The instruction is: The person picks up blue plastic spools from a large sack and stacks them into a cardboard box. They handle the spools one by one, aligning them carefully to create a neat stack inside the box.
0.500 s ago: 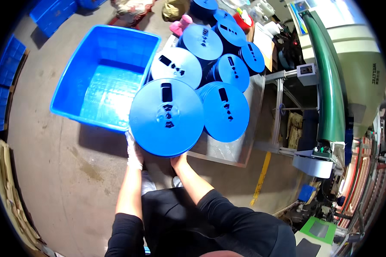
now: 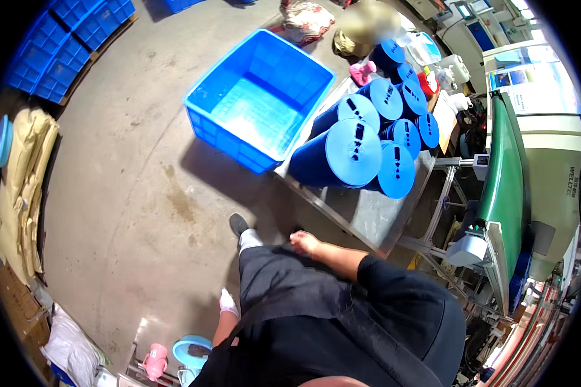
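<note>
Presently we record a concrete floor [image 2: 129,193] carrying, largest first, a green-belted machine [image 2: 507,193] at the right, then an open blue crate [image 2: 259,97] whose near corner sits just beside a metal table [image 2: 374,216]. On that table stand blue reels in tall stacks [image 2: 354,153], packed close, the front stack near the table's edge on the crate side. Smaller items follow: a row of blue bins [image 2: 64,39] far left, pale sacks [image 2: 26,174] along the left wall, a pink object [image 2: 363,71] beyond the reels, and a light-blue lidded item [image 2: 193,351] low by the person's side.

Our right hand [image 2: 303,243] is bare and curled into a loose fist, gripping nothing, held at the waist near the table's front edge and well apart from the reels. Our left hand [image 2: 228,302], gloved in white, hangs at the side; we cannot tell whether it is open or closed, and we see nothing in it.

We judge the following risks. The front stack stands close to the edge and leans in view; a knock from a hip or sleeve could tip reels onto the floor or into the crate. The crate's corner stands where a foot could catch it.
</note>
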`<state>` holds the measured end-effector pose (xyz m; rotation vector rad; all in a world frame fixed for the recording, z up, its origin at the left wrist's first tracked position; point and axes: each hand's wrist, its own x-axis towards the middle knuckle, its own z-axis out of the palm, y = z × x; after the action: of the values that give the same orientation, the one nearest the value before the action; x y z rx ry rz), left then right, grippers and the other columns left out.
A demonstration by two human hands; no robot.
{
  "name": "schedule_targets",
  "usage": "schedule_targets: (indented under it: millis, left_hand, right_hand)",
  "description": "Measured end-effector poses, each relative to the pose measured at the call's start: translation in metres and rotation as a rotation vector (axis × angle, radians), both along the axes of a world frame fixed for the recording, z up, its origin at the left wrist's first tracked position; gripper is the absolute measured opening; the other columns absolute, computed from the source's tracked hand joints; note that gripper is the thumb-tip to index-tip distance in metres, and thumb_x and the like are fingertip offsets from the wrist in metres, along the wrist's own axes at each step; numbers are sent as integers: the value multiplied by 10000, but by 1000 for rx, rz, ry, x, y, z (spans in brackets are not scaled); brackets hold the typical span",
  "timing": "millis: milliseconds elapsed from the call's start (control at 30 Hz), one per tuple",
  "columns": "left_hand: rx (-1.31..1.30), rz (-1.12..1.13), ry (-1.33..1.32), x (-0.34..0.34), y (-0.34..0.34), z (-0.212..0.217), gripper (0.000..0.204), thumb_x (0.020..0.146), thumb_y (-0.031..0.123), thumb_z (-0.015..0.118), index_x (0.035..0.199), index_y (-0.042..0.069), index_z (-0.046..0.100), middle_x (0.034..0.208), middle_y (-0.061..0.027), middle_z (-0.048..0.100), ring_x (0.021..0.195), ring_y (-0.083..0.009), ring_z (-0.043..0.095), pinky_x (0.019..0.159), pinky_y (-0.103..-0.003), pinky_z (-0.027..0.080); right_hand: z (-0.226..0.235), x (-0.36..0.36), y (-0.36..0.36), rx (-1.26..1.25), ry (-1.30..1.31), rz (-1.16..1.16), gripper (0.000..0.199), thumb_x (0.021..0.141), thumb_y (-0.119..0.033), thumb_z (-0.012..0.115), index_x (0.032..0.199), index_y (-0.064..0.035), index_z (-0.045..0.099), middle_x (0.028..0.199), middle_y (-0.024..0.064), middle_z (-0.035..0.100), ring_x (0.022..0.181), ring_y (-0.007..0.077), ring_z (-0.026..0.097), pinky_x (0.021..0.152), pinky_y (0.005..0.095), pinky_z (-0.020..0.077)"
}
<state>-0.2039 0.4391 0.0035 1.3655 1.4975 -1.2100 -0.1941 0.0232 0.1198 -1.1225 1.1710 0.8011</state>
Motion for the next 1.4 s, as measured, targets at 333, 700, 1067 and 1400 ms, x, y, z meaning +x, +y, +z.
schedule_targets:
  millis: [333,700,1067,1400]
  left_hand:
    - [-61,342,-529,171,95,120,754,920,610,330,1458,84,273,1518,-78,279,1379,-281,252,1131,-405,173]
    - [-336,230,-671,531,6,167,496,954,450,421,1330,128,447,1078,-116,586,853,-282,594,724,-428,492]
    - [-60,-750,-574,788,63,198,380,938,421,435,1056,101,603,554,-42,489,430,-182,455,426,-309,396]
    - [-112,-1191,-460,1072,-89,145,326,921,388,445,924,112,618,572,-38,511,455,-203,466,422,-315,391]
  right_hand:
    - [55,200,23,-284,-510,358,412,894,-374,594,1185,-84,564,1063,57,624,979,193,581,854,325,452]
    - [96,365,16,373,-249,377,825,820,-651,554,1481,-238,280,1532,12,253,1399,236,213,1116,399,209]
    - [91,687,-4,-433,-634,888,627,833,-380,634,1387,-176,423,1247,196,573,1120,358,562,951,428,439]
    - [45,724,-176,-729,-263,-89,430,680,-6,739,1088,-100,640,831,120,680,603,173,640,563,332,527]
